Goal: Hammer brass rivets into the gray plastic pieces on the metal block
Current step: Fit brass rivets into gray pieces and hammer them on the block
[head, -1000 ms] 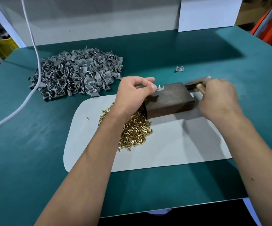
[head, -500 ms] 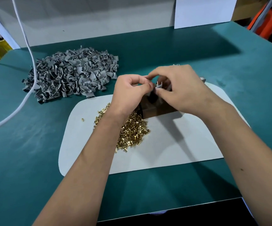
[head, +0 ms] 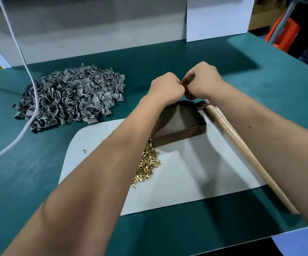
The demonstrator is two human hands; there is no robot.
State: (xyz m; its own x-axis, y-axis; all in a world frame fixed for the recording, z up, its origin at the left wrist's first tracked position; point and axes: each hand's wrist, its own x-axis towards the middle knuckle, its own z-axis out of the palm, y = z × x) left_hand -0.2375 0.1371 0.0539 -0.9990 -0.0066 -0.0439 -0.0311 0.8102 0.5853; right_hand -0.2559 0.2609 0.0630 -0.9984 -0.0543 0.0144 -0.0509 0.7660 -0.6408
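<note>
Hands (head: 184, 85) meet just beyond metal block (head: 180, 120)

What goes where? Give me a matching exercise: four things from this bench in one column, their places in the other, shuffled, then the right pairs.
Things:
1. pile of gray plastic pieces
2. heap of brass rivets
3. hammer
4. metal block

Places:
A. on the white mat, partly hidden under the left forearm
B. lying along the mat's right edge, under the right forearm, held by no hand
C. on the green table top, left of the mat
D. on the mat, just below the two hands

Pairs: 1-C, 2-A, 3-B, 4-D
</note>
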